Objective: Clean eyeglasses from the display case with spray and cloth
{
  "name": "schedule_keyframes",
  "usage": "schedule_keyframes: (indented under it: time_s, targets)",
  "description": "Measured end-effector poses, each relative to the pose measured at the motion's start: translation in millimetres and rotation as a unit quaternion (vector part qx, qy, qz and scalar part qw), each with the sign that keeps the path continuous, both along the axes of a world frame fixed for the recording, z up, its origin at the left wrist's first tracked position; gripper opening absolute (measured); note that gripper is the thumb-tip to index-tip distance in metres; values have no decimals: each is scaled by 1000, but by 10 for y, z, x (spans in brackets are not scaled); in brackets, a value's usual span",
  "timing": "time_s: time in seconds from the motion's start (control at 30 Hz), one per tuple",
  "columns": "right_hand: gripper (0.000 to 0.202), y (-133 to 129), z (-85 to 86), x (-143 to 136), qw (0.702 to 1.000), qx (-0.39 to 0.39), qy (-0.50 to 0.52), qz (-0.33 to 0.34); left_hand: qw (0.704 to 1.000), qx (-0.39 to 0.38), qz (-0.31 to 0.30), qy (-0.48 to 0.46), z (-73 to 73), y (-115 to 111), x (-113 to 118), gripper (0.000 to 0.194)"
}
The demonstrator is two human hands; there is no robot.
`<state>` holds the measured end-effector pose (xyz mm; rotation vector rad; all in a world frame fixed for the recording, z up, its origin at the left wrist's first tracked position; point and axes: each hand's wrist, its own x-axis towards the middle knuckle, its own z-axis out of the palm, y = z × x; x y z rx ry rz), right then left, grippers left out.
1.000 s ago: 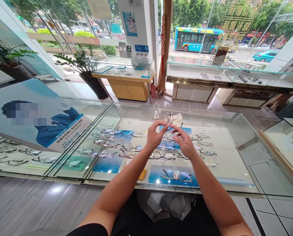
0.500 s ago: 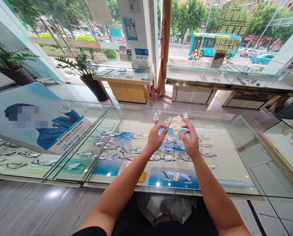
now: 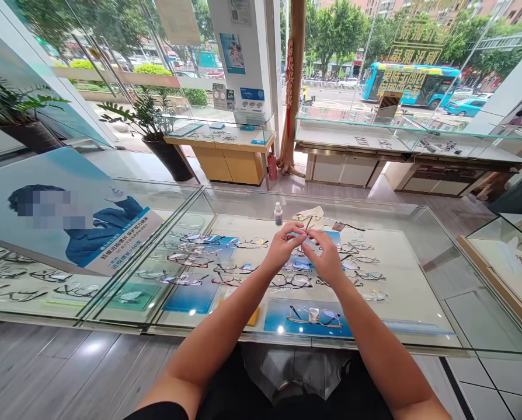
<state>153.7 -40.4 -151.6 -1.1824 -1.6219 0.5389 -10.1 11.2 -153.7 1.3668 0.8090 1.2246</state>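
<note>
Above the glass counter, my left hand pinches one side of a pair of eyeglasses. My right hand is closed at the same spot, its fingertips meeting those of the left around the frame. One dark temple arm sticks out to the right, with a small tag hanging by it. My fingers hide much of the frame. Just beyond them lies a crumpled cream cloth, and a small white bottle stands upright to its left.
Rows of eyeglasses lie inside the glass display counter under my arms. A sign board with a person's picture leans at the left. Farther off are more display cases, a potted plant and a fire extinguisher.
My right hand has moved left from the far temple arm to meet my left hand at the frame. More of the cloth is now covered. Outside, the bus has moved right.
</note>
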Motion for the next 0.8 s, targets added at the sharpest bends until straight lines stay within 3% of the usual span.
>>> schedule_keyframes:
  time_s: [0.13,0.3,0.43,0.6,0.8]
  targets:
    - [30,0,-21,-8,1000,5,9,-11,998,-28,-47,-23,15,2,3,32]
    - [24,-15,-14,-22,999,11,22,-34,999,-2,-45,15,34,-18,-3,27]
    - [25,-20,28,11,998,4,33,-56,989,79,51,111,68,2,-71,27]
    - [25,10,40,65,997,-5,48,-68,923,122,206,300,66,115,-181,55]
    - [27,52,20,90,997,-3,52,-64,879,64,191,432,-13,329,-187,71]
